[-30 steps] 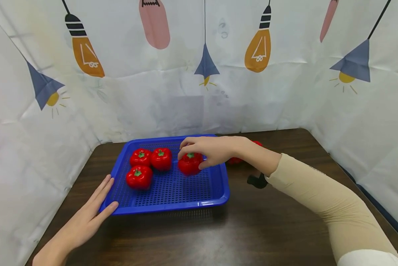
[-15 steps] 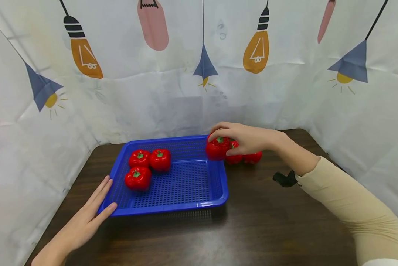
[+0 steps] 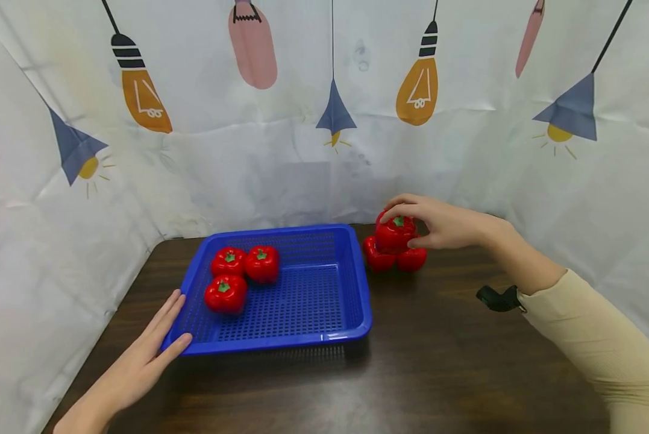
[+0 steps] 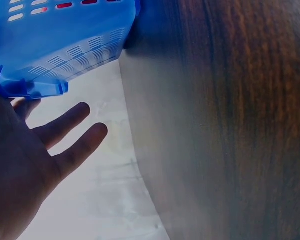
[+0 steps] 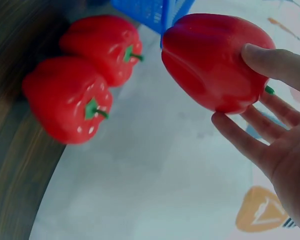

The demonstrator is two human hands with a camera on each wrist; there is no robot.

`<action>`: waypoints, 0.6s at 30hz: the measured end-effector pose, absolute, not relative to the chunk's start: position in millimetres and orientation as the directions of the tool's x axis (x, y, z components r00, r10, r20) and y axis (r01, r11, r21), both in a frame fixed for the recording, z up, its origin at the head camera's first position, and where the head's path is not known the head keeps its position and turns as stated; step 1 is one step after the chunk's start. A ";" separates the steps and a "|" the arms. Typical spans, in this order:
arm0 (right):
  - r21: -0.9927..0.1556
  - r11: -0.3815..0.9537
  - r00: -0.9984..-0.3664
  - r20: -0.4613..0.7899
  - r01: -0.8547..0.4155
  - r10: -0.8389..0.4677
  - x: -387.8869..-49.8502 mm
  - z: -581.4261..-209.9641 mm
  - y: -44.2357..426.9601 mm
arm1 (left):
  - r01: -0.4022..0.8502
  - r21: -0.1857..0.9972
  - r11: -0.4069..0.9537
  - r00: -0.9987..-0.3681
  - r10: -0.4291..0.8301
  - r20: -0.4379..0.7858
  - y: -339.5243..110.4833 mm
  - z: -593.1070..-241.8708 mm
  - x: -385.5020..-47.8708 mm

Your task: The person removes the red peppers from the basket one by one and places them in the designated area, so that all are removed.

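Note:
My right hand [image 3: 438, 222] holds a red bell pepper [image 3: 395, 234] in the air, thumb on one side and fingers on the other, as the right wrist view shows. Below and behind it, two more red bell peppers [image 5: 67, 100] sit side by side on the table, just right of the blue basket [image 3: 270, 345]. Three red peppers [image 3: 225, 294] lie grouped in the basket's left part. With fingers straight, my left hand [image 3: 134, 367] touches the basket's left front corner. In the left wrist view the fingers [image 4: 82, 147] are spread beside the basket's wall.
The dark wooden table [image 3: 438, 361] extends in front of the basket and to its right. A white curtain [image 3: 248, 181] printed with lamps and bulbs encloses the back and sides. A small black piece [image 3: 498, 298] sticks out at the right wrist.
My right hand has carried the pepper from above the basket, over its right rim, to the two peppers on the table. The left hand has stayed at the basket's corner.

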State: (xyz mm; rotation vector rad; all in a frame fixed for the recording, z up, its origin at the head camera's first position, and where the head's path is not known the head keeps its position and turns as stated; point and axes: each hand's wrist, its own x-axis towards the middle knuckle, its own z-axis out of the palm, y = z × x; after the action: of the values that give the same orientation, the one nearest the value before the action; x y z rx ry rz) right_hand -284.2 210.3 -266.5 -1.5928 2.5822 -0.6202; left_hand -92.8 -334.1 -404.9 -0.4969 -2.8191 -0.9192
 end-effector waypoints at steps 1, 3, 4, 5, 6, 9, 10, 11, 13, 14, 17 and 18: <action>-0.356 0.396 -0.476 0.171 -0.846 -0.863 -284.1 -267.0 214.0 | 0.350 0.551 0.757 -0.936 0.269 0.225 -334.1 -404.8 -93.0; -0.357 0.405 -0.488 0.181 -0.841 -0.854 -283.9 -267.4 220.8 | 0.354 0.548 0.757 -0.935 0.272 0.228 -334.3 -404.4 -93.8; -0.359 0.405 -0.490 0.188 -0.841 -0.851 -284.3 -268.1 224.1 | 0.356 0.547 0.758 -0.934 0.272 0.231 -334.0 -404.3 -93.5; -0.365 0.407 -0.495 0.192 -0.837 -0.847 -284.5 -268.7 227.2 | 0.357 0.546 0.758 -0.934 0.272 0.233 -333.7 -404.1 -93.3; -0.366 0.411 -0.501 0.196 -0.835 -0.843 -284.8 -269.3 230.3 | 0.358 0.545 0.758 -0.933 0.272 0.235 -333.4 -403.9 -93.3; -0.373 0.425 -0.519 0.203 -0.825 -0.830 -286.6 -271.2 238.2 | 0.360 0.541 0.760 -0.932 0.271 0.239 -333.1 -403.3 -93.4; -0.377 0.433 -0.529 0.200 -0.819 -0.825 -287.3 -272.1 240.8 | 0.359 0.541 0.760 -0.933 0.271 0.238 -333.0 -403.2 -93.4; -0.384 0.445 -0.543 0.196 -0.809 -0.817 -287.5 -272.6 243.5 | 0.357 0.541 0.762 -0.934 0.270 0.235 -333.0 -403.1 -93.4; -0.399 0.462 -0.565 0.189 -0.792 -0.803 -288.1 -273.5 248.4 | 0.351 0.543 0.763 -0.936 0.267 0.230 -333.2 -403.2 -93.3; -0.411 0.475 -0.581 0.182 -0.778 -0.793 -288.2 -273.8 250.9 | 0.348 0.545 0.763 -0.937 0.265 0.226 -333.2 -403.3 -93.1; -0.440 0.495 -0.609 0.165 -0.749 -0.776 -290.0 -275.4 258.6 | 0.336 0.548 0.766 -0.942 0.259 0.215 -333.3 -403.5 -92.4; -0.445 0.501 -0.617 0.160 -0.742 -0.771 -291.0 -276.2 261.3 | 0.334 0.549 0.767 -0.942 0.258 0.213 -333.3 -403.6 -92.0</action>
State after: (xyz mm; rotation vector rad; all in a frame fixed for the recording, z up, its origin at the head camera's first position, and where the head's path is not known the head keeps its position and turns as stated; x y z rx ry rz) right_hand -291.0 261.3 -276.2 -1.3468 2.6695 -0.7461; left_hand -92.0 -333.3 -403.6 -0.4766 -2.8338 -0.9160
